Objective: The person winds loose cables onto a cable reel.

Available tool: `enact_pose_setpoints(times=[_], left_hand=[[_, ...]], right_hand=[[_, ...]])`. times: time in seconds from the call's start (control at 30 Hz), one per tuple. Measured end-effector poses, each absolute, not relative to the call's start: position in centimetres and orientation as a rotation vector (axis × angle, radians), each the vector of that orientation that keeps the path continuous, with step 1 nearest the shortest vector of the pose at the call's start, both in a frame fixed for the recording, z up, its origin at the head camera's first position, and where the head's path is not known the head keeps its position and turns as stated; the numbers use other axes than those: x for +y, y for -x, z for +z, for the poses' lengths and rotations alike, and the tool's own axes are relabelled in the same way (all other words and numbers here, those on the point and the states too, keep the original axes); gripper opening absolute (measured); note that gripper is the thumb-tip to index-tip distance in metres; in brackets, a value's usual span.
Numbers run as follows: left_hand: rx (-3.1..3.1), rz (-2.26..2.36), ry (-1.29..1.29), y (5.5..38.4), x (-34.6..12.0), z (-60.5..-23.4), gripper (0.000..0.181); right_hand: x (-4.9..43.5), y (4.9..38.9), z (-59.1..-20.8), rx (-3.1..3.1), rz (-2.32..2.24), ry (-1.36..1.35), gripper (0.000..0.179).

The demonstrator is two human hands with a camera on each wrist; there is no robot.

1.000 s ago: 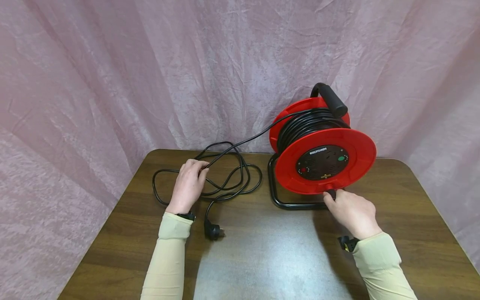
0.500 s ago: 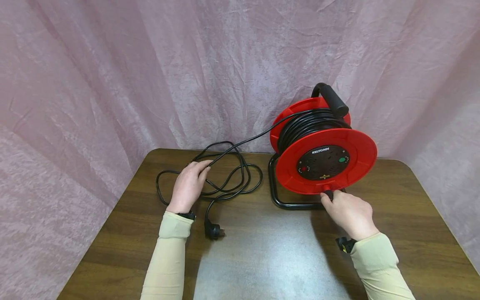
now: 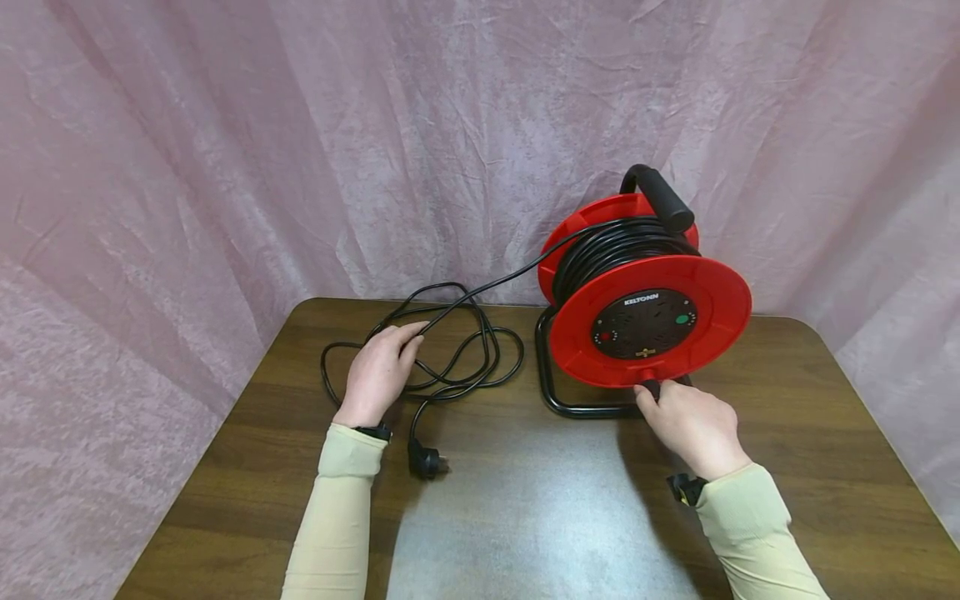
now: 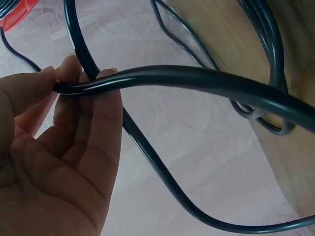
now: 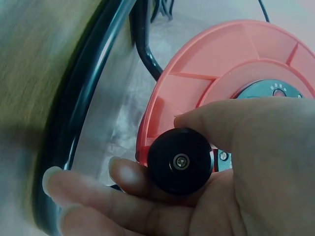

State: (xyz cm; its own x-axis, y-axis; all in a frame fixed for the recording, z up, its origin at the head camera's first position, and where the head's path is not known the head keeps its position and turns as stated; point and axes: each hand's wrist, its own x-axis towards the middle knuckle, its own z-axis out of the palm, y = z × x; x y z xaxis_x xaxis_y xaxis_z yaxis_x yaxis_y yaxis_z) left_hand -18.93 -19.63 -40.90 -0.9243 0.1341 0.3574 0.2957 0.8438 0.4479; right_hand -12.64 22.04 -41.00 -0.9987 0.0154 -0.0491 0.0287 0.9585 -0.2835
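Observation:
A red cable reel (image 3: pixel 720 308) wound with black cable (image 3: pixel 517 272) stands on a black tube frame (image 3: pixel 581 412) at the table's right half. At the reel's lower rim my right hand (image 3: pixel 693 425) grips the black crank knob (image 5: pixel 180 161) between thumb and index finger, the other fingers spread below it. My left hand (image 3: pixel 378 375) pinches the cable (image 4: pixel 162 76) between thumb and fingertips; from there it runs up to the drum. Loose loops of cable lie around and behind that hand. The black plug (image 3: pixel 426 461) rests on the table nearer to me.
The brown wooden table (image 3: pixel 810 467) ends at a pink curtain (image 3: pixel 420 150) behind. A black carry handle (image 3: pixel 663 200) juts above the reel. Glare covers the table's front middle.
My right hand has shifted slightly left with the crank knob. The left hand has slid a little toward the reel, and the cable loop left of it has drawn in.

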Motion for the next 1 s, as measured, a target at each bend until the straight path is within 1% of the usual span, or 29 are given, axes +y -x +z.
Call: enact_pose_setpoints(times=[0.33, 0.7, 0.9, 1.0], left_hand=[[-2.717, -0.768, 0.333, 19.0, -19.4, -40.7, 0.027], [-2.696, -0.779, 0.375, 19.0, -19.1, -40.9, 0.030], [-2.603, -0.848, 0.352, 18.9, -18.9, -40.7, 0.024], [-2.604, -0.855, 0.340, 19.0, -18.8, -40.6, 0.025]], right_hand=[[21.6, 12.8, -41.1, 3.036, -0.438, -0.018, 0.050], [21.3, 12.8, -41.0, 3.019, -0.452, 0.035, 0.049], [20.8, 12.8, -41.2, 3.046, -0.472, 0.069, 0.047], [20.5, 12.8, -41.4, 3.064, -0.476, 0.082, 0.048]])
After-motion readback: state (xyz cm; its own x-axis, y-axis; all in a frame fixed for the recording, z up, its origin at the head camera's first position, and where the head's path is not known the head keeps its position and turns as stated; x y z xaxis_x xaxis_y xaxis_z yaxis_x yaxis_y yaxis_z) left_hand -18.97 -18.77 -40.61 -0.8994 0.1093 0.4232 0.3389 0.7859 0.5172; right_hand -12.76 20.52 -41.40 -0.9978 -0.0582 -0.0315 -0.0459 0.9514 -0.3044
